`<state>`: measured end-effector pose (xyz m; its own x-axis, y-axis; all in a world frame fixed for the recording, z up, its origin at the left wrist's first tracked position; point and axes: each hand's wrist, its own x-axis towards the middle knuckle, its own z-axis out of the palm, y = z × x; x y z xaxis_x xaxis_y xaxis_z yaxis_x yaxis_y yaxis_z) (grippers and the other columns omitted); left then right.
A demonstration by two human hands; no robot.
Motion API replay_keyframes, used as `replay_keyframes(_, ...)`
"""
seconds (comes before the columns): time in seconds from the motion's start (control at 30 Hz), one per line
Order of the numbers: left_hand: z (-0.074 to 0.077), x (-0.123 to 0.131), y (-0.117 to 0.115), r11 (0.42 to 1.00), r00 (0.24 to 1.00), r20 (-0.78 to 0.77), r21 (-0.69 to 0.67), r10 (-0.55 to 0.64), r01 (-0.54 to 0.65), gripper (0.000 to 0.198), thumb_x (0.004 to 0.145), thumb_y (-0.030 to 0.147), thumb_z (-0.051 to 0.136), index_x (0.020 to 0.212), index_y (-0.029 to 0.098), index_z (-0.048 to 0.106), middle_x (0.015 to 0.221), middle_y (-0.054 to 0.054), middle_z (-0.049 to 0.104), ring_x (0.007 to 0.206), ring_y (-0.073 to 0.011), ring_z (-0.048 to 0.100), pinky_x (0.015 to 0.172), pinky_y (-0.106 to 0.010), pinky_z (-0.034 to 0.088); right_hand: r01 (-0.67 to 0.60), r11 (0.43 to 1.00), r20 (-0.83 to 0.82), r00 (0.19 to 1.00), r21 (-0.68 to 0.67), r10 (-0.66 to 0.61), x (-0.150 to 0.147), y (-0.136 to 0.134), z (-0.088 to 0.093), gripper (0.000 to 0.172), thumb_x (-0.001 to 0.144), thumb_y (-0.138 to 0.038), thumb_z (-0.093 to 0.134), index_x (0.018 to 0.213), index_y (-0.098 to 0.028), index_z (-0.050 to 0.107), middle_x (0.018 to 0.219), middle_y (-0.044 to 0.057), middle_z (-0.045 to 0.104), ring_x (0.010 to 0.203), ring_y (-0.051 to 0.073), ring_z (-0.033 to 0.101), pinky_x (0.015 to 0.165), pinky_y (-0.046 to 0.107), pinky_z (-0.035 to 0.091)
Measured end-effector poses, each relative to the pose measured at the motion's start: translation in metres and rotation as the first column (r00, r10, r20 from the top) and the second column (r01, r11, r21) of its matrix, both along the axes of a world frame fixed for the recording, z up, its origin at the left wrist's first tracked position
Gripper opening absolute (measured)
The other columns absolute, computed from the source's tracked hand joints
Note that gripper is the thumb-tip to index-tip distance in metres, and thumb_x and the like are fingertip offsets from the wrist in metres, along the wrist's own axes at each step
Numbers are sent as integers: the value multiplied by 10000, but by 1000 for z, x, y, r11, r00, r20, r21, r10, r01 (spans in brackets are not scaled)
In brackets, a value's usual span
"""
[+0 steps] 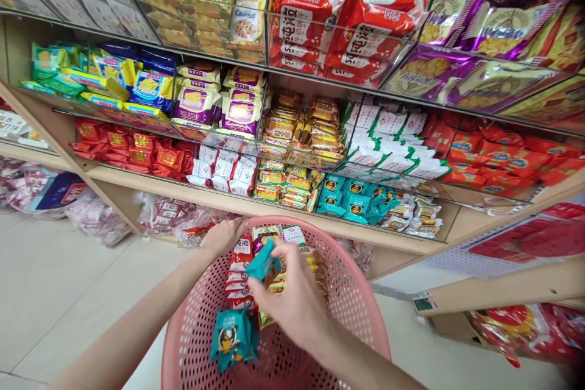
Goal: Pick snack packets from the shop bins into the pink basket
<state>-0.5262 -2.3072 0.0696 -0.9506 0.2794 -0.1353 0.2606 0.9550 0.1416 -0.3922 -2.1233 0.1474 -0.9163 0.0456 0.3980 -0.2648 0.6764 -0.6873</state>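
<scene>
A pink perforated plastic basket [361, 304] stands in front of the shelves. On its far left rim is my left hand [223, 236], its fingers closed over the edge and partly hidden. My right hand [295, 298] is over the inside of the basket, pinching a small teal snack packet [262, 261] between thumb and fingers. Below it, more teal packets [232, 336] lie at the near left of the basket. Red-and-white biscuit packs [241, 277] are stacked along the left, with gold-wrapped packs [315, 262] partly hidden behind my right hand.
Shelf bins ahead hold teal packets [356, 198], white-and-green packs [384, 140], red packets [137, 149] and large red biscuit bags [315, 18]. Bagged goods [98, 216] lie under the shelves at left. A cardboard box [461, 332] with red packages sits at lower right.
</scene>
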Motion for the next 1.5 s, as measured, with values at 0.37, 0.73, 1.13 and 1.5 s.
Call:
replay_keyframes(0.37,-5,0,-2,999,1000,3,51,10,-10,528,937,495,145,1058,186,556,922,-121,704,895,-238,677,761,-341,489,-440,852,471,838,284,276,35,-62,-52,362,708,-289,597,1036,-178,489,1008,116,612,945,280,577,843,449,494)
replay_keyframes(0.73,-6,1,-3,998,1000,10,64,21,-22,516,938,487,153,1060,186,554,943,-125,694,910,-238,672,765,-341,489,-463,685,519,843,562,144,27,-85,-69,357,719,-250,604,1040,-129,506,967,208,638,868,315,626,709,465,520)
replay_keyframes(1.13,-5,3,-3,998,999,5,50,35,-35,546,929,521,133,1069,195,548,902,-118,698,894,-233,677,760,-333,490,-508,664,535,824,549,189,26,-73,-57,629,726,-592,623,1102,-95,534,918,203,664,812,316,645,672,441,531)
replay_keyframes(1.5,-7,2,-2,999,1000,-9,40,24,-24,531,933,506,129,1107,208,532,911,-122,703,894,-253,683,750,-354,498,-621,420,241,707,662,665,11,-39,-73,552,709,-585,650,1022,-156,498,1175,102,545,995,235,482,790,365,450)
